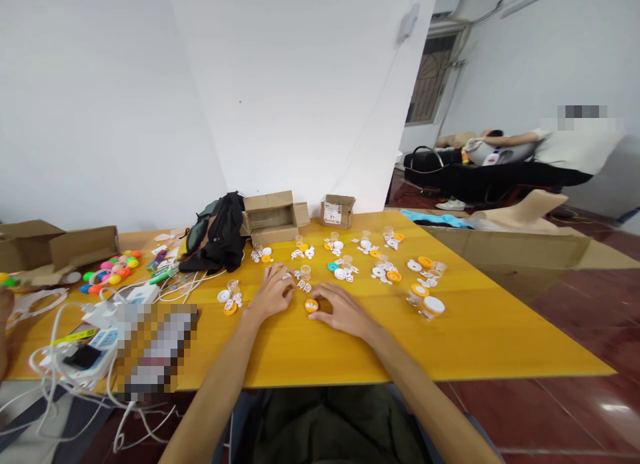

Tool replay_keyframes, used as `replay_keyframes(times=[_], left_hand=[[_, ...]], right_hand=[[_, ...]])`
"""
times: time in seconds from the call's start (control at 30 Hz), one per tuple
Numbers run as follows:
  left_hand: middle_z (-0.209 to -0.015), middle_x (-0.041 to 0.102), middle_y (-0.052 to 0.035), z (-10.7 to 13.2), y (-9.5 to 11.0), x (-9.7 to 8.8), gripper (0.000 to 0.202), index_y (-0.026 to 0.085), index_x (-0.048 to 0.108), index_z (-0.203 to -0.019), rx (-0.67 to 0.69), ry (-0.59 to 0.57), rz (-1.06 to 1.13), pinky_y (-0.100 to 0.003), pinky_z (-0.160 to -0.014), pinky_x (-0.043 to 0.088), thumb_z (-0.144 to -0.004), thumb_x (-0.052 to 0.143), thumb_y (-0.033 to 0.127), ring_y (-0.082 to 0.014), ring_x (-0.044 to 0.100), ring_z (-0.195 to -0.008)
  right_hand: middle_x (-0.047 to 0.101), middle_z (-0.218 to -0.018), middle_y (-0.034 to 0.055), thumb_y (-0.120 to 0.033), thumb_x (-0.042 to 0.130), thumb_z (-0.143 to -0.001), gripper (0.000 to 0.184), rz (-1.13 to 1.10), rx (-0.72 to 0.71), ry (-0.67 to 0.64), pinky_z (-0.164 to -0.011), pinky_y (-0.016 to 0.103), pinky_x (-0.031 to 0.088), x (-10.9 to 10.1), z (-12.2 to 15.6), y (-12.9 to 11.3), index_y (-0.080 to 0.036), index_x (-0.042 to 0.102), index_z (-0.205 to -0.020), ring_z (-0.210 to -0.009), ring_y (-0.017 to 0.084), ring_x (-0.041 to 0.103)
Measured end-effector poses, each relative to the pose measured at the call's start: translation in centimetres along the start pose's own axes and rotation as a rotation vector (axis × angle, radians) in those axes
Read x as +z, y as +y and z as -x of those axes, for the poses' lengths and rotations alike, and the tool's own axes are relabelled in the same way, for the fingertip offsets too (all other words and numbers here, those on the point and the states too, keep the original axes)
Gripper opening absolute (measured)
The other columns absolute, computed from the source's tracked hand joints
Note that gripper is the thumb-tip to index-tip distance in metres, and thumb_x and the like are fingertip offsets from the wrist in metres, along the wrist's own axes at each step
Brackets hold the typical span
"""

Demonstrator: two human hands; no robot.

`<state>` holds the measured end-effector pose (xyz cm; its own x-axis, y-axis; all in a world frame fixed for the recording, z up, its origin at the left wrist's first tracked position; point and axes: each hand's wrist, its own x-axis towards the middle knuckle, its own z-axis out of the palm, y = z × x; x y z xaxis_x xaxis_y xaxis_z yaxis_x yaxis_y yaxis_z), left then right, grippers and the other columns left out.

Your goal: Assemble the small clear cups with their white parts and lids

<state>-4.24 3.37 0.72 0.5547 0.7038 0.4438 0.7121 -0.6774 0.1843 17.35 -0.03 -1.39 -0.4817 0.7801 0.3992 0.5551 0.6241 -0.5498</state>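
Note:
My right hand (343,309) curves its thumb and fingers around a small orange lid (311,306), which lies on the table with small white pieces in it. Just to the left, my left hand (273,292) is bent with its fingers curled at a small white plastic piece (287,277), mostly covered by the fingers. Between and beyond the hands stand a small clear plastic cup (305,272) and several white cut-out pieces (303,287) lying flat.
Sets of clear cups, orange rings and white parts (385,273) dot the yellow table (480,337). Two assembled jars (431,307) stand right. Left are a power strip (103,351), cables, coloured balls (113,269) and a backpack (217,234). Open boxes (273,217) line the back; a person (575,147) sits far right.

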Motion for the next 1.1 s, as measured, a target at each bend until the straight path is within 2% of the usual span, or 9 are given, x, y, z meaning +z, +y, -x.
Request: replay_keyframes(times=[0.2, 0.43, 0.73, 0.93, 1.1], left_hand=[[-0.106, 0.067, -0.0057, 0.04, -0.01, -0.15, 0.022, 0.023, 0.066, -0.071, 0.035, -0.015, -0.008, -0.044, -0.096, 0.039, -0.079, 0.056, 0.005, -0.0269, 0.051, -0.113], [-0.104, 0.069, -0.0057, -0.20, 0.08, -0.46, 0.025, 0.024, 0.069, -0.070, 0.047, -0.087, -0.022, -0.045, -0.097, 0.039, -0.082, 0.055, 0.008, -0.0271, 0.051, -0.115], [-0.099, 0.071, -0.0040, -0.26, 0.08, -0.24, 0.025, 0.025, 0.067, -0.073, 0.049, -0.047, 0.053, -0.042, -0.097, 0.040, -0.083, 0.053, 0.006, -0.0241, 0.053, -0.112], [-0.102, 0.070, -0.0056, -0.17, 0.02, -0.18, 0.025, 0.023, 0.064, -0.077, 0.005, -0.064, 0.028, -0.042, -0.094, 0.040, -0.086, 0.048, 0.006, -0.0248, 0.053, -0.111], [-0.103, 0.070, -0.0058, -0.11, 0.04, -0.28, 0.023, 0.023, 0.066, -0.076, 0.002, -0.073, 0.023, -0.044, -0.097, 0.039, -0.084, 0.052, 0.007, -0.0255, 0.052, -0.113]], right_hand=[[0.068, -0.099, 0.0037, -0.024, 0.075, -0.079, 0.019, -0.003, -0.005, 0.002, -0.088, 0.037, 0.049, -0.09, 0.01, 0.00, -0.023, 0.060, -0.090, -0.097, 0.023, 0.063], [0.068, -0.097, 0.0034, -0.024, 0.074, -0.079, 0.018, 0.001, -0.010, 0.008, -0.087, 0.037, 0.050, -0.16, 0.02, -0.02, -0.024, 0.060, -0.089, -0.096, 0.022, 0.064], [0.068, -0.099, 0.0034, -0.026, 0.075, -0.078, 0.019, 0.012, -0.008, 0.003, -0.088, 0.037, 0.050, -0.09, -0.01, 0.07, -0.024, 0.061, -0.090, -0.098, 0.023, 0.064], [0.068, -0.100, 0.0041, -0.026, 0.075, -0.080, 0.018, 0.015, -0.017, -0.004, -0.088, 0.038, 0.050, -0.06, 0.01, 0.16, -0.024, 0.062, -0.092, -0.098, 0.023, 0.064], [0.068, -0.103, 0.0046, -0.030, 0.074, -0.080, 0.018, 0.021, -0.012, -0.006, -0.090, 0.039, 0.050, -0.07, 0.04, 0.13, -0.025, 0.063, -0.093, -0.101, 0.024, 0.063]])
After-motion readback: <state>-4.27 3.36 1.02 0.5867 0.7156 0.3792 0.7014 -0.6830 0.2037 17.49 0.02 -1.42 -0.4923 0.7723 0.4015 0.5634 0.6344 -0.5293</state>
